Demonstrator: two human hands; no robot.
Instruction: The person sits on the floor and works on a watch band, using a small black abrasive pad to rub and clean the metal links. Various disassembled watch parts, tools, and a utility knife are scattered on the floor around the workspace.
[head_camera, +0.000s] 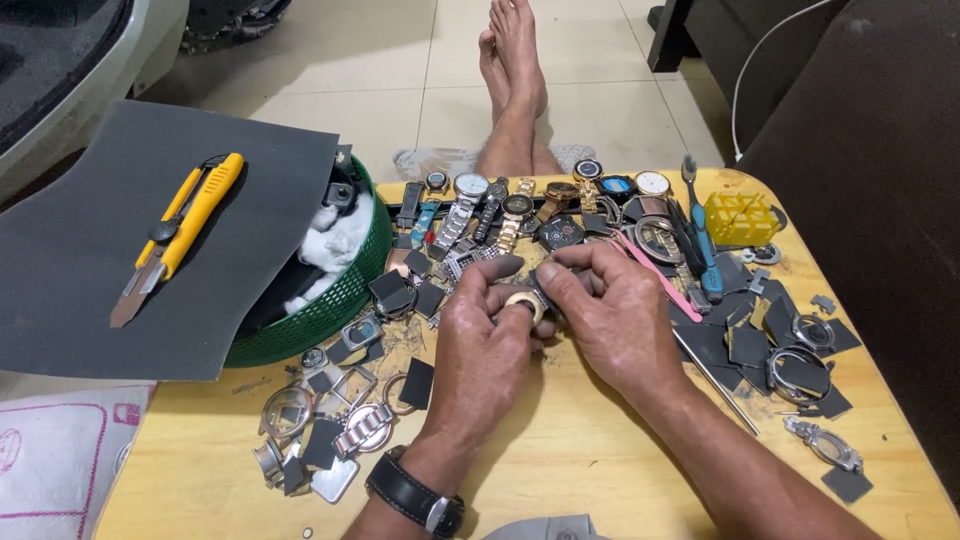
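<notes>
A yellow utility knife (178, 235) lies on a grey sheet (90, 290) over a green basket (320, 315), while a row of wristwatches (520, 200), a yellow plastic block (740, 217), a blue-handled brush (700, 235) and scattered dark sandpaper scraps (745, 345) crowd the wooden table (560, 460).

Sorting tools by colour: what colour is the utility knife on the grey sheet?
Yellow with black trim; the utility knife shows best in the head view.
</notes>
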